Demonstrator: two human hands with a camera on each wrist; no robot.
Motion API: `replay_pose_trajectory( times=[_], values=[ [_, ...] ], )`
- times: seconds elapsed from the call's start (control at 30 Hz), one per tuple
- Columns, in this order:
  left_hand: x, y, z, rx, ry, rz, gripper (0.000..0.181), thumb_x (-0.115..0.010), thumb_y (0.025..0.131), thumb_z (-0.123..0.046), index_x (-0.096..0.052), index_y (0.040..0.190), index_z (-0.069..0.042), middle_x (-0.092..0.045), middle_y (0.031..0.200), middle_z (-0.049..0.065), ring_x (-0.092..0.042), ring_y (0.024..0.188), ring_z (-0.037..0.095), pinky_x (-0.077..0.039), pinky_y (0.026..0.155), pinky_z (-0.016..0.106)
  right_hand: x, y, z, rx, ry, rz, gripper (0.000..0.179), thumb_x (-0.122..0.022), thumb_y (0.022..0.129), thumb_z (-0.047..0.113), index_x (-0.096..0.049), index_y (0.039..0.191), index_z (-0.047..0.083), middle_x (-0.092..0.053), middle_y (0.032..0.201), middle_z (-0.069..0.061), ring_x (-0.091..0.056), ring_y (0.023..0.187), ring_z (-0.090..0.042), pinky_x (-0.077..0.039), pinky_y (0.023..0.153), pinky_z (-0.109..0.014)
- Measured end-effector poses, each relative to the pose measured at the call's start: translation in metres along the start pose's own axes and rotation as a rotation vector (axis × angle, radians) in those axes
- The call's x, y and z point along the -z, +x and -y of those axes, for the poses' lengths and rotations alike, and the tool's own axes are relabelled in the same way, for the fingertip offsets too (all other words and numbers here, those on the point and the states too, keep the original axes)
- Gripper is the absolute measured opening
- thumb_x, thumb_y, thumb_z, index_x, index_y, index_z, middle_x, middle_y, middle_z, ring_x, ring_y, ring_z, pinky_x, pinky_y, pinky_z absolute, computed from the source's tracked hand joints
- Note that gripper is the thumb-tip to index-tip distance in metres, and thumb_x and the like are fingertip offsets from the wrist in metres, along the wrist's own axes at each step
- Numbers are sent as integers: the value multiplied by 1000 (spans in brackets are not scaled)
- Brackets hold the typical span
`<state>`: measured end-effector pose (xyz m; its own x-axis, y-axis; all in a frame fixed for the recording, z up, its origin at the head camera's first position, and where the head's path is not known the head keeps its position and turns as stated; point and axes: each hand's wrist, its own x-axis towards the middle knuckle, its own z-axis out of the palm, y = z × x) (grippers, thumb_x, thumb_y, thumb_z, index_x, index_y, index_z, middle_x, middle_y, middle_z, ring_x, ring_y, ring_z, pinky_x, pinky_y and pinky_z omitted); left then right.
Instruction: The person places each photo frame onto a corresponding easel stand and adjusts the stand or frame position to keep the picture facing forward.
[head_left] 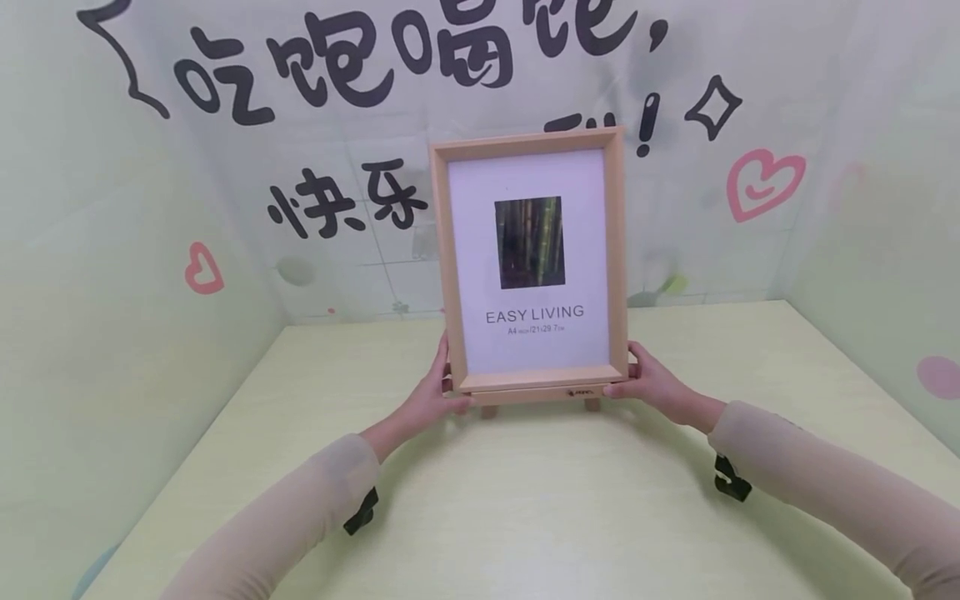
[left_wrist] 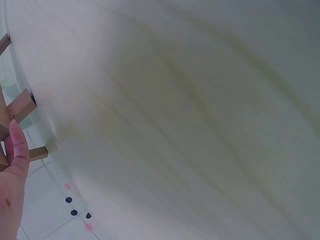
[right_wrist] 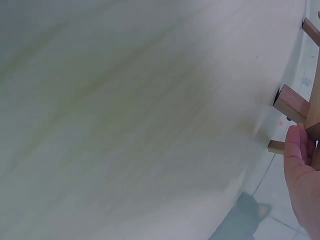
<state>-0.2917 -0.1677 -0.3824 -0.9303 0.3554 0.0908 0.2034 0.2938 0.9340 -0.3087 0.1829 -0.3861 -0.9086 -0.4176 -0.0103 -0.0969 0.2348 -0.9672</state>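
In the head view a light wooden picture frame (head_left: 617, 258) stands upright, leaning slightly to one side. It holds a white sheet (head_left: 480, 250) printed with a bamboo picture and "EASY LIVING". Its lower edge sits on the ledge of a small wooden easel (head_left: 536, 395). My left hand (head_left: 423, 400) grips the easel's ledge at the left corner, thumb in front, fingers up beside the frame. At the opposite corner my right hand (head_left: 662, 387) holds on the same way. Wooden easel legs (left_wrist: 21, 105) show beside the hand in both wrist views.
The pale wood-grain table (head_left: 540, 500) spreads under both forearms. Behind it hangs a white backdrop (head_left: 360, 275) with black lettering and pink hearts, and pale panels (head_left: 112, 333) close in both sides. A dark strap piece (head_left: 731, 479) hangs at each wrist.
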Motion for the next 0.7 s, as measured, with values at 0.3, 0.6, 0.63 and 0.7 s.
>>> replay_pose_trajectory(
  times=[0.3, 0.6, 0.63, 0.7],
  values=[
    [0, 1, -1, -4, 17, -6, 110, -62, 79, 8, 16, 143, -38, -28, 139, 26, -47, 115, 42, -56, 75, 36, -1, 1, 0, -16, -25, -23, 81, -66, 83, 12, -10, 140, -1, -47, 124, -33, -57, 105, -24, -45, 91, -36],
    [1, 2, -1, -7, 27, -3, 111, -62, 79, 7, 16, 143, -38, -30, 139, 27, -49, 113, 42, -55, 77, 34, -2, 0, 1, -24, -25, -35, 81, -66, 83, 11, -10, 141, 0, -48, 123, -33, -57, 106, -25, -43, 93, -37],
    [1, 2, -1, -10, 27, -1, 111, -63, 79, 7, 15, 143, -38, -29, 139, 27, -48, 113, 42, -55, 78, 34, -2, 0, 1, -24, -25, -35, 81, -66, 83, 11, -10, 141, -1, -48, 123, -33, -57, 106, -25, -43, 93, -37],
    [1, 2, 0, -13, 24, 0, 111, -63, 78, 7, 15, 143, -38, -29, 140, 26, -48, 114, 41, -54, 79, 34, -2, -1, 1, -25, -27, -36, 81, -66, 83, 11, -10, 141, -1, -48, 123, -33, -57, 105, -24, -43, 92, -37]
  ],
)
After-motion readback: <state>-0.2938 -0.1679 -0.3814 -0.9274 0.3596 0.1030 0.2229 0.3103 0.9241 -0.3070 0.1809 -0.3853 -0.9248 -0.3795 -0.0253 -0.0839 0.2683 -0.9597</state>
